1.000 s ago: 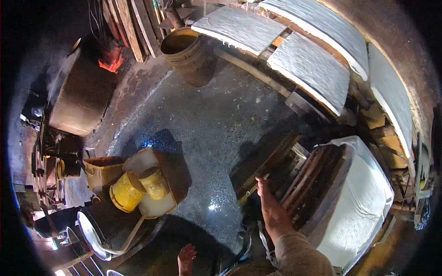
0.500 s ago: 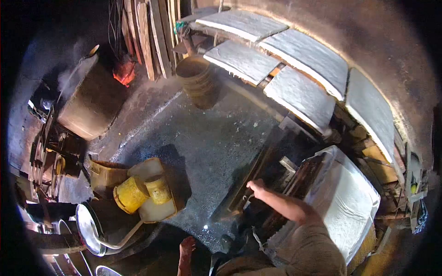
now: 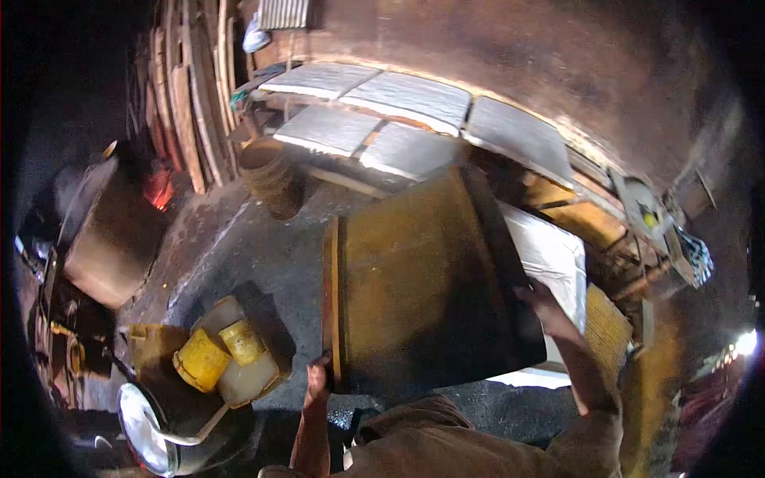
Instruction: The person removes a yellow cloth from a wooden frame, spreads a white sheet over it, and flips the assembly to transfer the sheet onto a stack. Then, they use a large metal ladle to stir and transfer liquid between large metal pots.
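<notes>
Between my two hands is a large wooden board (image 3: 414, 275), yellow-brown with a raised strip along its left edge, held tilted in front of my body. My left hand (image 3: 317, 376) grips its lower left corner. My right hand (image 3: 543, 309) is closed at its dark right edge, fingers partly hidden. Behind and to the right, partly covered by the board, lies a white cloth-covered slab (image 3: 558, 259) on a stack.
At the left stand yellow buckets (image 3: 201, 361) in a cut-open container and a metal basin (image 3: 147, 430) with a long-handled ladle. White slabs (image 3: 406, 97) rest on a rack by the wall. Beyond are a barrel (image 3: 273, 179), leaning planks (image 3: 187, 119) and a glowing fire (image 3: 159, 190).
The wooden board is now up in both hands. My left hand, empty before, has closed on it; my right hand has moved from beside the stack to its right edge. The view has turned right.
</notes>
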Motion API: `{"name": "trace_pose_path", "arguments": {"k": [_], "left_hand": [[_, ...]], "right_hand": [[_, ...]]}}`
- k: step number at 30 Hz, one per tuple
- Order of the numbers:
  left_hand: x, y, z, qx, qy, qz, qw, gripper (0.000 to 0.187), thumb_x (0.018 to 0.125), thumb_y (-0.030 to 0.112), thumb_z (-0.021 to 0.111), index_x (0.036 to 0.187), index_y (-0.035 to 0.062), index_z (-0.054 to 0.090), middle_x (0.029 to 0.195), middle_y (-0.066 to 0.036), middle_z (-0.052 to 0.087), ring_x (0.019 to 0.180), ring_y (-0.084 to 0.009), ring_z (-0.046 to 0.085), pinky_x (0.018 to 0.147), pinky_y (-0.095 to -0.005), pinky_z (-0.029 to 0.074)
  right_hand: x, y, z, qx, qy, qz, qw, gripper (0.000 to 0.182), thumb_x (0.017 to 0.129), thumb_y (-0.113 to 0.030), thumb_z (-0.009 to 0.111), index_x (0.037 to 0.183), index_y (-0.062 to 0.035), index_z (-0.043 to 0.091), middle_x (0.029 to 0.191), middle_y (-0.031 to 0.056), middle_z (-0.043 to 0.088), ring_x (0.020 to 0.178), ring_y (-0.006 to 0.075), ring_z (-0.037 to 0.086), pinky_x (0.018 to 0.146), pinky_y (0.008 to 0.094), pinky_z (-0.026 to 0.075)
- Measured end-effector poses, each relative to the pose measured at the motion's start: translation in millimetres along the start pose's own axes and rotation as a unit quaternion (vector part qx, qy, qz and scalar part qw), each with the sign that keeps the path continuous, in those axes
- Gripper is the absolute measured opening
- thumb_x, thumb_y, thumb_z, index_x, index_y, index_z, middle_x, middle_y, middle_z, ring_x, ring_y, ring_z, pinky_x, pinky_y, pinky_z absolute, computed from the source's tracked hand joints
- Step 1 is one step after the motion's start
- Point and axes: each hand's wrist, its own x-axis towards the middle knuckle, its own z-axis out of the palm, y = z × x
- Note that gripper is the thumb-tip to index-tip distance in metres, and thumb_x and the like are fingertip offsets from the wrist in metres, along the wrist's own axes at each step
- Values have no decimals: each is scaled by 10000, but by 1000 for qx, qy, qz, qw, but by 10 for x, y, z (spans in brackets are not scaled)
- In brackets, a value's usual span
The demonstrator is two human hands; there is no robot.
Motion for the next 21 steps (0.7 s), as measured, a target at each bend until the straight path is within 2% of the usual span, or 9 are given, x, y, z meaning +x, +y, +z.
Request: {"name": "trace_pose_path", "arguments": {"k": [2,4,9,10,12,13,15,19,21], "left_hand": [[-125,476,655,58,9,19,998,297,839,268,589,913,-17,621,761,-55,600,715,-157,565,590,-311,438],[-51,458,782,224,41,53,972,303,814,255,616,881,-41,614,695,-64,608,663,-151,555,595,-323,444],[128,-13,1144,459,43,114,880,318,784,295,644,890,-4,643,746,-140,652,750,-251,635,688,-384,476],[215,-273,1133,135,-77,110,982,332,772,317,652,889,6,651,766,-144,655,774,-259,640,697,-388,475],[228,-334,1373,-204,-189,85,957,347,761,339,660,887,16,660,786,-148,659,798,-266,645,705,-391,474],[248,-347,1467,24,-139,73,987,351,758,348,660,881,19,661,785,-142,658,792,-263,643,707,-385,475],[210,-210,1826,465,-19,45,884,360,753,367,661,868,26,663,783,-131,657,780,-258,638,713,-374,476],[327,-181,2355,486,3,29,873,377,759,374,652,894,22,669,791,-124,662,773,-249,643,697,-369,480],[324,-142,2646,441,32,81,893,400,759,380,649,919,14,670,797,-133,668,751,-250,648,684,-359,484]], "right_hand": [[-562,526,-298,-191,130,52,972,339,844,-245,592,1074,4,581,1044,111,602,947,231,568,796,391,436],[-1006,1131,-344,-215,247,84,941,343,854,-265,590,1069,1,577,1038,102,591,948,213,539,828,357,411],[-1876,2276,-628,23,378,94,921,339,850,-365,616,918,-40,543,810,34,483,795,169,441,750,354,359],[-1978,2294,-688,26,383,93,919,339,850,-365,616,918,-40,543,810,34,483,795,169,441,750,354,359],[-2155,2225,-773,87,330,80,936,303,898,-241,525,1128,-44,535,1081,-6,511,969,146,440,869,288,319],[-2151,2256,-856,90,333,83,935,303,898,-241,525,1128,-44,535,1081,-6,511,969,146,440,869,288,319],[-2043,2403,-1105,65,357,57,930,299,890,-251,540,1108,-47,538,1004,-16,506,906,138,436,845,297,330],[-1665,2847,-1801,33,350,-26,936,322,862,-265,584,1091,-42,542,901,-11,505,824,123,432,811,300,347],[-1415,2612,-2081,41,276,134,951,408,847,-318,636,1132,-38,551,1035,74,569,908,160,481,774,321,392]]}}
